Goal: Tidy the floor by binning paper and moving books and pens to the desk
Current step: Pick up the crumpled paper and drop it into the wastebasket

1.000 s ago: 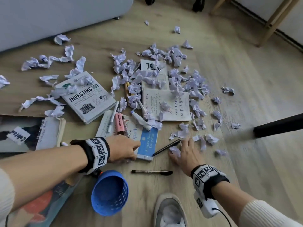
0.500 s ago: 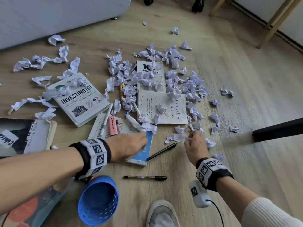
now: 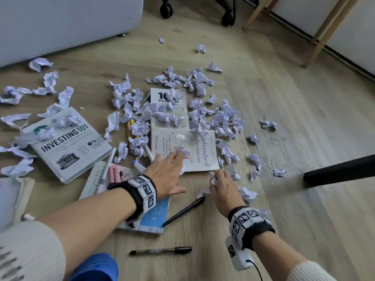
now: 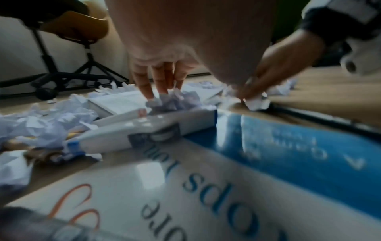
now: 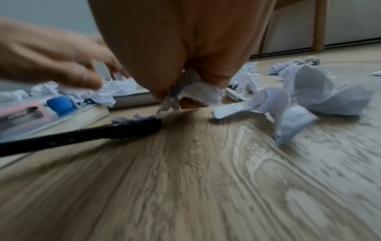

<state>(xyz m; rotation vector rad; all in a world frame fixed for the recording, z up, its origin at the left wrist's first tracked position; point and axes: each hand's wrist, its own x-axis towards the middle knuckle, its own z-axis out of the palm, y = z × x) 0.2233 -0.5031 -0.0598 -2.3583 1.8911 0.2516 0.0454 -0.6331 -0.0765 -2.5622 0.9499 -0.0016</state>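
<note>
Several crumpled paper balls (image 3: 198, 84) litter the wooden floor around the books. My left hand (image 3: 178, 157) reaches over the blue-and-white book (image 3: 154, 216). Its straight fingers (image 4: 144, 88) touch a paper ball (image 4: 175, 101) on the "Unfinished Business" book (image 3: 200, 159), with the thumb spread aside. My right hand (image 3: 218, 177) grips crumpled paper (image 5: 198, 93) just off that book's near corner. Two black pens (image 3: 184, 211) (image 3: 162, 250) lie near my wrists. The "Investing 101" book (image 3: 67, 145) lies to the left. The blue bin (image 3: 95, 268) shows at the bottom edge.
A white marker (image 3: 107, 167) and a pink highlighter (image 3: 114, 173) lie on a book by my left wrist. A black bar (image 3: 341, 173) juts in from the right. Chair wheels (image 3: 166, 9) and wooden legs (image 3: 324, 31) stand at the back.
My left hand moved forward from the blue book to the paper on the white book. My right hand lifted from the floor by the pen, moved forward and closed round paper.
</note>
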